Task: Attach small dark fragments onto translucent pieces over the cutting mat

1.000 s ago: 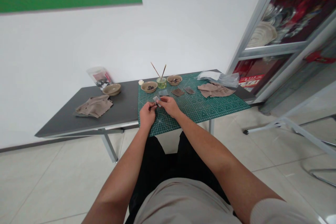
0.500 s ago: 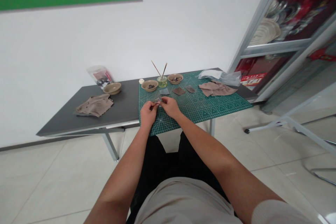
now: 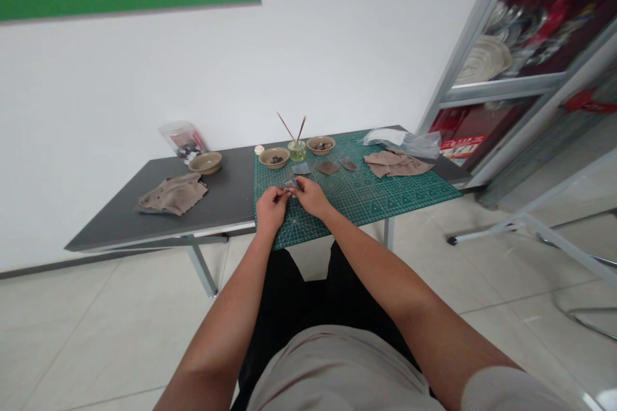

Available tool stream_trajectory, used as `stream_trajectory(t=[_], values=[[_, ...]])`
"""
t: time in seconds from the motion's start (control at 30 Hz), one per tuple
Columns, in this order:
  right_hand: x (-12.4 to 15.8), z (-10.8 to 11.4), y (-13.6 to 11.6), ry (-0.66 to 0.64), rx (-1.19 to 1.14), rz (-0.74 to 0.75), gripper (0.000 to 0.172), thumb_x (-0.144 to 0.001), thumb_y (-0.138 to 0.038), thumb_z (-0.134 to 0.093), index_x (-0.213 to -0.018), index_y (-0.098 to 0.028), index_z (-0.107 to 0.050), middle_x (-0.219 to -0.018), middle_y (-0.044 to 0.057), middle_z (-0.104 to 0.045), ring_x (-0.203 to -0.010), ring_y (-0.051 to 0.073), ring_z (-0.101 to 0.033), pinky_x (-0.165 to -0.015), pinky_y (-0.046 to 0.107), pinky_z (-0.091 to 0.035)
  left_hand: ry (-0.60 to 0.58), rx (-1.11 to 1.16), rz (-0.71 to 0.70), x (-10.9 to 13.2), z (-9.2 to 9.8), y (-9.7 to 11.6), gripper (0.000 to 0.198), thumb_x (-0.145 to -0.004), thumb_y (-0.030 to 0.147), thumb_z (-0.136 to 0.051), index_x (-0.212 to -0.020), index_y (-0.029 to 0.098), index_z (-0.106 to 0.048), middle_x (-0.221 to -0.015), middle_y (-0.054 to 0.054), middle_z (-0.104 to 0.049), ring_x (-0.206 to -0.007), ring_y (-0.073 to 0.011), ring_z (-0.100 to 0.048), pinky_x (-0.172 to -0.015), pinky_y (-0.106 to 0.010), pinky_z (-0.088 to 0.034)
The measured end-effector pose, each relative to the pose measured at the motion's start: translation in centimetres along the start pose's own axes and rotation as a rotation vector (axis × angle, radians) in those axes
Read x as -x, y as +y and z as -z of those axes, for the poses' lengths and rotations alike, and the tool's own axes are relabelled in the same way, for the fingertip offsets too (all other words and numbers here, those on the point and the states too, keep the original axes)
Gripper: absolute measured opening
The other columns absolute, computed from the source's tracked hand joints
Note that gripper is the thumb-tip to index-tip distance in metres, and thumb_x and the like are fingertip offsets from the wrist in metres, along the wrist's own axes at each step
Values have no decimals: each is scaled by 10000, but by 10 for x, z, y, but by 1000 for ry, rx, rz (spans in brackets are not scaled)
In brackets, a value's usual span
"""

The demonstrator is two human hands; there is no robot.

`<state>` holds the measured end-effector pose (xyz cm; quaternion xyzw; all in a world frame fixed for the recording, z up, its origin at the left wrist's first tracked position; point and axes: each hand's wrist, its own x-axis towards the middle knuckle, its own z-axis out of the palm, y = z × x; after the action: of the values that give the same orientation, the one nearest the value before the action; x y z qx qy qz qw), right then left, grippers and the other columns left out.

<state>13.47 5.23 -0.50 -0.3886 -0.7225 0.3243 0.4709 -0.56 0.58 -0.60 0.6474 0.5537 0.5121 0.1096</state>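
My left hand (image 3: 270, 207) and my right hand (image 3: 311, 196) meet over the near left part of a green cutting mat (image 3: 366, 196). Both pinch a small grey square piece (image 3: 290, 184) held between their fingertips, just above the mat. Behind my hands lie a grey square (image 3: 301, 169) and two brown squares (image 3: 328, 167) flat on the mat. Two tan bowls with dark bits (image 3: 274, 157) stand at the mat's far edge, with a small glass of green liquid holding two sticks (image 3: 297, 149) between them.
A dark grey table (image 3: 144, 218) carries a beige cloth (image 3: 172, 194), an empty tan bowl (image 3: 205, 162) and a clear bag (image 3: 182, 139) on the left. Another beige cloth (image 3: 396, 163) and plastic bags (image 3: 402, 140) lie at the right. A glass cabinet (image 3: 520, 58) stands on the right.
The small piece between my fingers has tilted and dropped a little closer to the mat. My hands have stayed in nearly the same place.
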Motion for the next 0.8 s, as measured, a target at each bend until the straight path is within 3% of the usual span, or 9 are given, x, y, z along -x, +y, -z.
stream_trajectory(t=[0.17,0.27,0.4,0.6,0.8], values=[[-1,1,5,8,-111,-39,125,-804,-315,-607,-819,-192,-618,-772,6,-639,-739,161,-560,-757,292,-428,16,37,67,-1,0,2,156,-813,297,-630,-685,218,-588,-782,8,-677,-742,-153,-597,-735,-282,-469],[-2,-1,11,36,-256,-53,185,-782,-349,-626,-872,-190,-602,-836,15,-654,-782,164,-586,-782,298,-446,42,121,85,-3,0,-2,37,-799,254,-630,-798,218,-622,-861,-4,-690,-806,-159,-627,-785,-294,-498],[-5,-4,16,100,-441,-129,334,-729,-412,-669,-954,-209,-528,-854,6,-643,-783,154,-600,-743,287,-468,29,119,83,-7,0,-7,265,-778,130,-586,-1017,224,-652,-959,-29,-693,-885,-176,-644,-874,-338,-506],[-5,-1,11,45,-566,-131,347,-679,-447,-716,-855,-202,-544,-798,-6,-609,-746,142,-575,-696,269,-461,28,91,17,-8,2,-6,223,-781,169,-611,-980,227,-695,-996,-46,-660,-888,-181,-640,-868,-345,-523],[-5,0,7,-17,-544,-160,358,-625,-415,-759,-814,-192,-552,-757,-16,-592,-705,133,-554,-680,272,-448,-65,307,130,-7,-1,-7,211,-739,158,-596,-933,199,-670,-887,-19,-717,-820,-164,-669,-826,-320,-535]])
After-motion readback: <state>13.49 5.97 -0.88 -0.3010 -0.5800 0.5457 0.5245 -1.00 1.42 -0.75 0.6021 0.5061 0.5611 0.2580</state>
